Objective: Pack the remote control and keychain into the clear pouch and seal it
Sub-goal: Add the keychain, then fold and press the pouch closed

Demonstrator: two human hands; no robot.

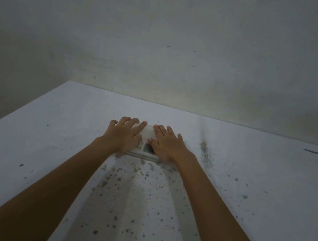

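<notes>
— Clear plastic, is that the pouch?
— Yes. I see it flat on the white speckled table, far of centre, near the wall.
— Hands?
— My left hand and right hand both lie palm-down on the pouch, fingers spread, gripping nothing.
— Contents?
— One dark rectangle shows between the hands; I cannot identify it.
</notes>
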